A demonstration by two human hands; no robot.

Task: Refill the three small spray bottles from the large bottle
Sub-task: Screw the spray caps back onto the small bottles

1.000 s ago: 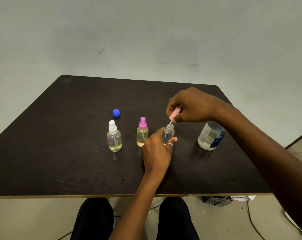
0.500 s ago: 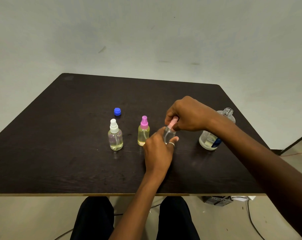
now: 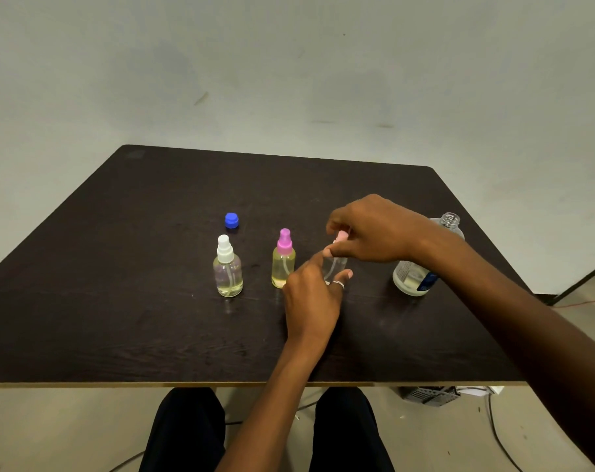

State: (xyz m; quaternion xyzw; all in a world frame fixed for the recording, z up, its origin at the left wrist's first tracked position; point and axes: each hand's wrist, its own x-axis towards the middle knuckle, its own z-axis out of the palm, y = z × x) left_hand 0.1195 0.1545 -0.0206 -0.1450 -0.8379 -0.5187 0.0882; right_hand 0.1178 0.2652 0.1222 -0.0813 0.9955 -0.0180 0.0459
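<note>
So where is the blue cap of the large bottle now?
The blue cap lies on the dark table, left of centre in the head view, just behind the white-topped spray bottle and far from the open large bottle.

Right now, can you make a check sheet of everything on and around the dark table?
Surface: dark wooden table, no spills seen.
Job's things: white-capped small spray bottle and purple-capped small spray bottle, upright with yellowish liquid; clear third small bottle with pale pink sprayer; large clear bottle, open.
Clutter: blue screw cap, lying alone.
Grippers: left hand holds the clear bottle; right hand pinches its sprayer.
Cables: wires on the floor.
Surroundings: plain wall, grey box under the table.
</note>
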